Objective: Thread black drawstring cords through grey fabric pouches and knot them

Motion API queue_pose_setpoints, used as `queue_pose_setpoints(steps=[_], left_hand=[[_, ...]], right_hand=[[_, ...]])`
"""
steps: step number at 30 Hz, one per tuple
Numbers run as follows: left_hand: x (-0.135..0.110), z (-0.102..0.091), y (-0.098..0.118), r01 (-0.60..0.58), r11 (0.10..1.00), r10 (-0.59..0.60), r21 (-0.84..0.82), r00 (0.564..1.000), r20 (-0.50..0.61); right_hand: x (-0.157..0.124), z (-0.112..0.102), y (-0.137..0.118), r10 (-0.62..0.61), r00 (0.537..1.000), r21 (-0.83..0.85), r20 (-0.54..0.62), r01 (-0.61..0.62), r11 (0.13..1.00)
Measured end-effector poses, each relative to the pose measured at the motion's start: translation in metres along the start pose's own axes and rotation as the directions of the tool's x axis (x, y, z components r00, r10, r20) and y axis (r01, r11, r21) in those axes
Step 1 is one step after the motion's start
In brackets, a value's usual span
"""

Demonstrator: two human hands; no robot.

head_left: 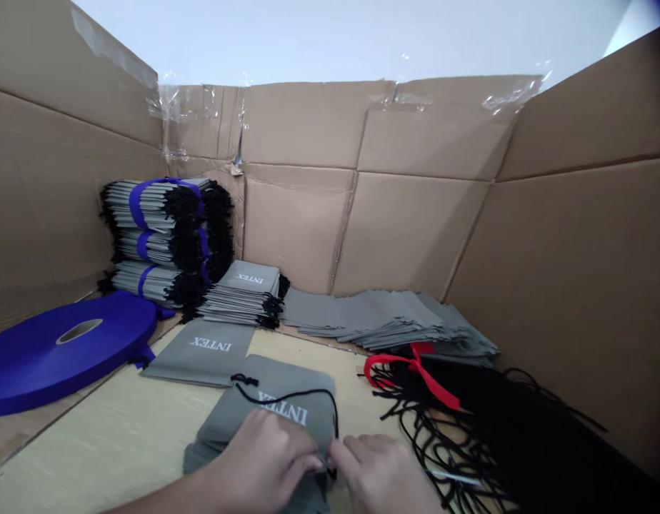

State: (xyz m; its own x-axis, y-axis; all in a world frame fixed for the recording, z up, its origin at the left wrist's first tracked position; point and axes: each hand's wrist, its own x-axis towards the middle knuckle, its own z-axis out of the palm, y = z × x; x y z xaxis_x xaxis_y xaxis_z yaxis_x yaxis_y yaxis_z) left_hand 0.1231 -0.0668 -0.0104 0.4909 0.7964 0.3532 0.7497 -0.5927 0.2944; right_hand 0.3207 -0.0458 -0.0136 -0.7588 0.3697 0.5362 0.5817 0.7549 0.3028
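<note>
The left hand (pixel 263 457) and right hand (pixel 378 475) close in a tight fingertip grip on a black drawstring (pixel 287 394) at the edge of a grey INTEX pouch (pixel 271 407) on the tabletop (pixel 110 450); loose black cords (pixel 448 442) lie lower right, banded pouch stacks (pixel 158 235) upper left.

The grey bags (pixel 201 353) are matt, felt-like cloth (their white lettering (pixel 211 345) looks printed), the blue strap roll (pixel 62 350) is smooth woven webbing, and the cardboard (pixel 308 228) is dull, creased paper under glossy clear tape (pixel 185 103).
</note>
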Motion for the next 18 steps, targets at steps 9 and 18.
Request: queue_pose_setpoints(steps=[9,18], left_hand=[[0.003,-0.014,-0.006,0.119,0.991,-0.123,-0.065,0.990,-0.075],[-0.002,0.000,-0.006,0.037,0.997,-0.041,-0.069,0.997,-0.066]], right_hand=[[-0.005,-0.027,0.052,-0.054,0.996,-0.038,-0.074,0.051,0.998],[-0.003,-0.025,0.034,-0.182,0.973,-0.152,-0.141,0.161,0.975]])
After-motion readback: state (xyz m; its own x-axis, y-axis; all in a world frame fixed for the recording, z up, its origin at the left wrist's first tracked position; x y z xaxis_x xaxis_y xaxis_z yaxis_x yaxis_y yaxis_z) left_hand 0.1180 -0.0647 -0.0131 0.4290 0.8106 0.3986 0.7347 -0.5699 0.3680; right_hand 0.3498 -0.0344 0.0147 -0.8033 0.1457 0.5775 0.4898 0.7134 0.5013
